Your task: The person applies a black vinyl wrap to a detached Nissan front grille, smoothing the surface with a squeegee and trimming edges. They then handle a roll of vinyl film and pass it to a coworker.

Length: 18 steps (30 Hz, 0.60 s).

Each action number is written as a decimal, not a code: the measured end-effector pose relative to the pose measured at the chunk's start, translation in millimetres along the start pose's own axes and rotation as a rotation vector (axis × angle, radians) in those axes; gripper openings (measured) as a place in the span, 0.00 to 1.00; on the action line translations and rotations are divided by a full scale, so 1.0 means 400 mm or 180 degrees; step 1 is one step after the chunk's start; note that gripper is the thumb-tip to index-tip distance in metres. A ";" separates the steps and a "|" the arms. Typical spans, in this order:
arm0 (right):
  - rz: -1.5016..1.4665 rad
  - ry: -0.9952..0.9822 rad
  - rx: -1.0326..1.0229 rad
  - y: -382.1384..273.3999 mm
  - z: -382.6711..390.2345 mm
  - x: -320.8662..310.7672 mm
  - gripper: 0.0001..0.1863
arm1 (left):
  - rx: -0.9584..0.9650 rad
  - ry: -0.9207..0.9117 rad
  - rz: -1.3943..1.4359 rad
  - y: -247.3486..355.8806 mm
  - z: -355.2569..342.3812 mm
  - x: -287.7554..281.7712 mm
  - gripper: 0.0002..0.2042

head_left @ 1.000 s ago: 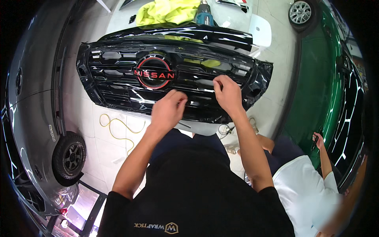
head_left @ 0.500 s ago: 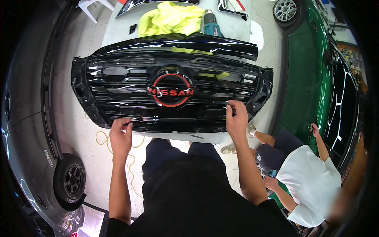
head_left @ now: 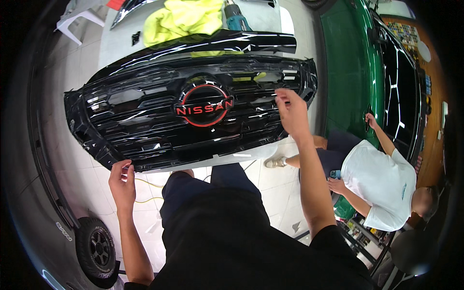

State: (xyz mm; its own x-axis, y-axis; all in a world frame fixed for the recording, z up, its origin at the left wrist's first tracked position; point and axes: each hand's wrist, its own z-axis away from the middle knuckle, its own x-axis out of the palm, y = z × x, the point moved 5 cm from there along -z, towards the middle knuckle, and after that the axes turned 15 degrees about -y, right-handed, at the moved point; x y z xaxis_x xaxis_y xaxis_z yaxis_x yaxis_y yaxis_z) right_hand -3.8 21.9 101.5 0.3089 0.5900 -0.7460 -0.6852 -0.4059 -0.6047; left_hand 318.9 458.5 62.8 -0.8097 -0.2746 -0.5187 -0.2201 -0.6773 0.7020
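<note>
A glossy black car grille (head_left: 145, 125) with a round red-rimmed emblem (head_left: 204, 107) lies across a white table (head_left: 232, 158) in front of me. My left hand (head_left: 122, 182) pinches the near lower-left edge of the grille with its fingers closed on it. My right hand (head_left: 291, 112) rests on the grille's right part, fingertips pressed on a slat near the right end. A second gloss black trim piece (head_left: 203, 44) lies just behind the grille.
A yellow-green cloth (head_left: 181, 18) and a teal tool (head_left: 237, 19) lie at the table's far side. A green car (head_left: 372, 63) stands at the right, where a person in a white shirt (head_left: 382, 181) crouches. A grey car's wheel (head_left: 96, 249) is at lower left.
Both hands moved apart from the grille's middle: the left went to the lower-left edge, the right to the right end. The grille now sits turned, its right end farther away.
</note>
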 end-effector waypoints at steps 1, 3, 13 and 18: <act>-0.0065 -0.0035 0.0159 0.017 0.029 0.018 0.11 | 0.0105 -0.0101 0.0007 0.030 -0.015 0.013 0.08; -0.0219 -0.0114 0.0341 0.045 0.080 0.051 0.10 | 0.0234 -0.0274 0.0118 0.107 -0.045 0.047 0.08; -0.0434 0.0156 -0.0016 0.092 0.087 0.112 0.15 | 0.2190 -0.0770 -0.1038 0.602 -0.314 0.289 0.11; -0.0324 0.0035 -0.0161 0.131 0.026 0.152 0.14 | 0.1579 -0.1442 -0.1167 0.637 -0.478 0.401 0.12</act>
State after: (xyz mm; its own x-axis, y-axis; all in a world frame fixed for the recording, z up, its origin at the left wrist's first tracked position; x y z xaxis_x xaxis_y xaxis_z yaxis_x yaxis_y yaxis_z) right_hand -27.9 43.8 27.6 0.3824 0.6224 -0.6829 -0.6158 -0.3793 -0.6906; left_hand 237.0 111.3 65.3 -0.7582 0.2878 -0.5850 -0.6495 -0.2559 0.7160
